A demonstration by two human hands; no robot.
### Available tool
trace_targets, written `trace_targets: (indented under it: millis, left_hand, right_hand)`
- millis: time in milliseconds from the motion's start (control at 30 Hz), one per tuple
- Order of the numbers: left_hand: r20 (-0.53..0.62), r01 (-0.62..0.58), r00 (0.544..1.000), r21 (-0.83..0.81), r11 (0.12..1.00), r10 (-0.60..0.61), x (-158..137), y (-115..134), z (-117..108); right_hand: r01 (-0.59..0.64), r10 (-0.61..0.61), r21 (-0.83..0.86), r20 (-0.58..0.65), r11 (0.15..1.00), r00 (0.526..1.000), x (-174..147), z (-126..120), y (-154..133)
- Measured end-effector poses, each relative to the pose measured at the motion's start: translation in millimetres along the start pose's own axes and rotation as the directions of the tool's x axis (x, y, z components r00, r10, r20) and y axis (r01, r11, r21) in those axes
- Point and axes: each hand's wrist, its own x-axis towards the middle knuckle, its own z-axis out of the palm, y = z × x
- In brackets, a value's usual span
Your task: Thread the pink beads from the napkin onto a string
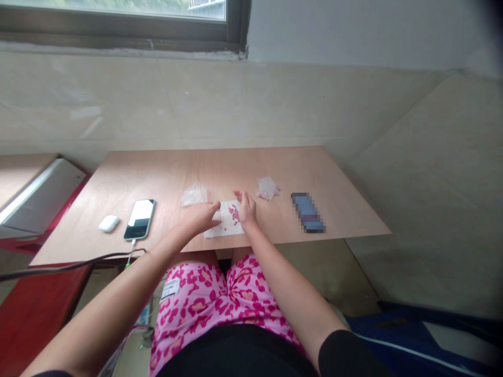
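My left hand point(205, 215) rests over the left edge of a white sheet point(212, 231), thumb and fingers apart. Something thin and reddish shows near its fingertips, too small to name. On the sheet lies a loose cluster of small pinkish-red beads point(234, 214), with one or two apart from the rest. Along the right side of the beads stands my right hand point(247, 209), turned on edge, its fingers stretched and slightly curved. I see nothing held in it. Behind my left hand lies a clear plastic bag point(194, 194); beyond my right hand are small clear bags point(268, 188), with some pink showing.
A phone point(140, 219) on a charging cable point(98, 257) and a white earbud case point(109, 223) lie on the wooden table point(228, 165) at left. A dark, blurred-out phone-like device point(308, 212) lies at right. A tiled wall point(196, 104) backs the table.
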Motion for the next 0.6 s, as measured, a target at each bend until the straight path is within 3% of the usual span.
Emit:
trace_targets:
  millis: [100,233,600]
  left_hand:
    - [0.050,-0.010,0.999,0.045,0.999,0.007,10.0,2.3,-0.2]
    - [0.084,-0.005,0.996,0.077,0.997,-0.002,21.4,4.6,-1.2]
    - [0.112,-0.001,0.993,0.196,0.981,-0.021,35.6,22.8,-9.8]
  right_hand:
    - [0.044,-0.047,-0.062,-0.060,0.997,0.997,-5.1,4.4,9.9]
    - [0.083,-0.089,-0.163,-0.030,0.983,0.996,-7.6,1.8,17.4]
    - [0.083,-0.086,-0.167,-0.009,0.982,0.996,-8.9,-1.1,13.5]
